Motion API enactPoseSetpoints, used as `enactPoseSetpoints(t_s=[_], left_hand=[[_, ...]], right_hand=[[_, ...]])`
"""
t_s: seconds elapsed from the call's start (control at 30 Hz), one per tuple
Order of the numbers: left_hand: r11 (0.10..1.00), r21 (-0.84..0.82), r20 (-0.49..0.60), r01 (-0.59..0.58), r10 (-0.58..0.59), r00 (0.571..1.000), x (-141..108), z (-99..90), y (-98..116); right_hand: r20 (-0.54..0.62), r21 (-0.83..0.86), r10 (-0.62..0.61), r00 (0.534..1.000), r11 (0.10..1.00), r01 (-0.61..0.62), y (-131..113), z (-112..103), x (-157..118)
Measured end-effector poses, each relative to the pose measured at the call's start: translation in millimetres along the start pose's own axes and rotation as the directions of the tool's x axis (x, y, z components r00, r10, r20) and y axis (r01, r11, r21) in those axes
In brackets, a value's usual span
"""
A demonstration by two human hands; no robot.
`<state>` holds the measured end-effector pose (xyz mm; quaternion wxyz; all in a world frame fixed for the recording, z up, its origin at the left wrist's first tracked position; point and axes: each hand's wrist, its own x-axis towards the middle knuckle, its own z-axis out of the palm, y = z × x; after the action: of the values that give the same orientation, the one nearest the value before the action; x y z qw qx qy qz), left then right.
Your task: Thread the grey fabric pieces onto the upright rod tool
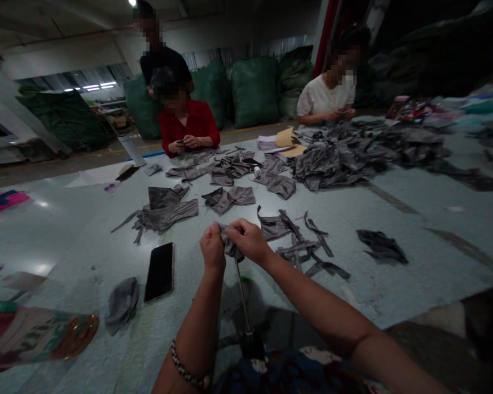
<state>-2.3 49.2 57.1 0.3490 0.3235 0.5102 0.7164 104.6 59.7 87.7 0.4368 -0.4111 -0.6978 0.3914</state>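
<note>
Between my two hands is a small grey fabric piece (233, 250). My left hand (212, 250) pinches its left side, thumb upward. From the right, my right hand (250, 241) is closed on its upper edge. Just under the cloth rises a thin metal rod (242, 295) on a dark base (252, 345); whether the cloth touches its tip I cannot tell. Dark grey fabric strips (299, 246) lie to the right of my hands. Beyond them are more grey cloth pieces (229, 199), and another grey pile (164, 210) lies ahead to the left.
A phone (160, 272) and a crumpled grey cloth (122, 303) lie left of my arm, near a printed plastic bag (33, 334). A large grey fabric heap (337, 156) covers the far right. Across the table (394, 235), two people handle small things; another person stands behind.
</note>
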Motion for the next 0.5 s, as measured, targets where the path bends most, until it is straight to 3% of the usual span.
enactPoseSetpoints(t_s=[0.13,0.3,0.5], left_hand=[[0.988,-0.004,-0.108,0.153,-0.153,0.982,-4.5,-20.3,-25.0],[0.939,-0.066,-0.14,0.337,-0.343,0.929,-27.6,-35.4,-33.7],[0.874,-0.112,-0.017,0.474,-0.478,0.878,-76.5,-29.2,-23.5]], right_hand=[[0.088,-0.137,-0.007,0.996,0.99,0.019,1.0,5.3,-0.1],[0.139,0.024,0.06,0.989,0.998,-0.064,12.8,13.4,-22.5],[0.128,0.205,0.081,0.988,0.973,-0.106,20.1,16.2,-51.4]])
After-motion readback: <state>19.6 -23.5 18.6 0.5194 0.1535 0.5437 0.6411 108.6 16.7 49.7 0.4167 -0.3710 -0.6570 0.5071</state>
